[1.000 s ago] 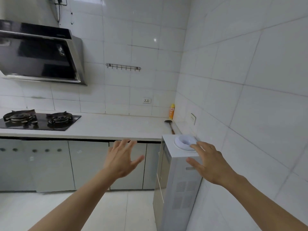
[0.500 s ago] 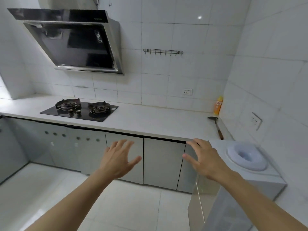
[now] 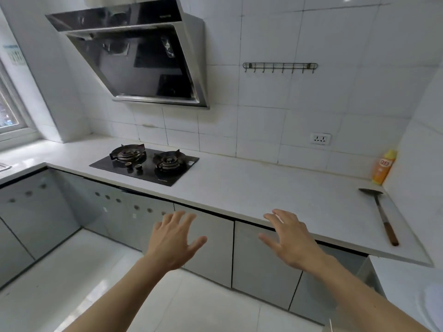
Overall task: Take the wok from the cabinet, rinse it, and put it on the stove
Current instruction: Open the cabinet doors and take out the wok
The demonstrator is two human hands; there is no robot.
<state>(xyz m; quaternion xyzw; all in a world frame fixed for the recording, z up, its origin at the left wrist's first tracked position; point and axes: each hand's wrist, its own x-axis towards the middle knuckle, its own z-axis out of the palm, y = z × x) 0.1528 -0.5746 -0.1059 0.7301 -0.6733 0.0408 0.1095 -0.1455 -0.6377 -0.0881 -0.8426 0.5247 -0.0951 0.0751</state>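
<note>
A white tiled wall (image 3: 275,104) backs an L-shaped white countertop (image 3: 263,188) that runs from a window (image 3: 9,109) at the far left to the right-hand corner. Beneath the counter stands a row of pale grey cabinet doors (image 3: 208,248), all closed; several doors toward the left carry groups of 3 round vent holes. The wok does not show anywhere in the view, so its place cannot be told (the doors hide whatever sits behind them).

A slanted black-glass range hood (image 3: 143,58) with a steel frame hangs on the wall; a small line of writing sits on its upper front strip, too small to read. Directly below it, set into the counter, lies the black glass stove (image 3: 146,164) with 2 burners and 2 knobs between them; a small mark at its front edge is also unreadable.

The person's 2 bare forearms reach forward over the white floor. The left hand (image 3: 172,238) hovers in front of a cabinet door, fingers spread and holding nothing. The right hand (image 3: 290,238) hovers by the counter's front edge, fingers likewise spread and empty.

A metal hook rail (image 3: 280,67) hangs on the wall. A spatula (image 3: 381,214) with a wooden handle lies on the counter at right. An orange bottle (image 3: 383,167) with a yellow cap stands in the corner, its red label blurred. A white socket (image 3: 320,139) sits on the wall.
</note>
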